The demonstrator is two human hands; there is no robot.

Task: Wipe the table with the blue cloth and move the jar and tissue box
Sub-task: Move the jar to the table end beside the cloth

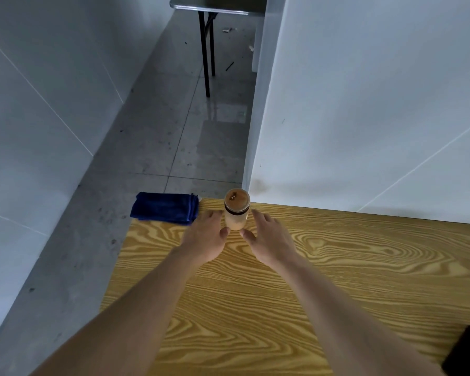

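A jar (236, 210) with a brown lid and pale contents stands upright near the far left corner of the wooden table (323, 280). My left hand (206, 237) and my right hand (269, 237) flank it, fingers spread, thumbs close to its base; neither grips it. A folded blue cloth (164, 208) lies at the table's far left corner, hanging over the edge, just left of my left hand. No tissue box is in view.
A white wall (364, 104) runs along the table's far edge. A dark object (467, 351) sits at the near right corner. Grey tiled floor lies to the left, with a folding table (215, 6) farther back.
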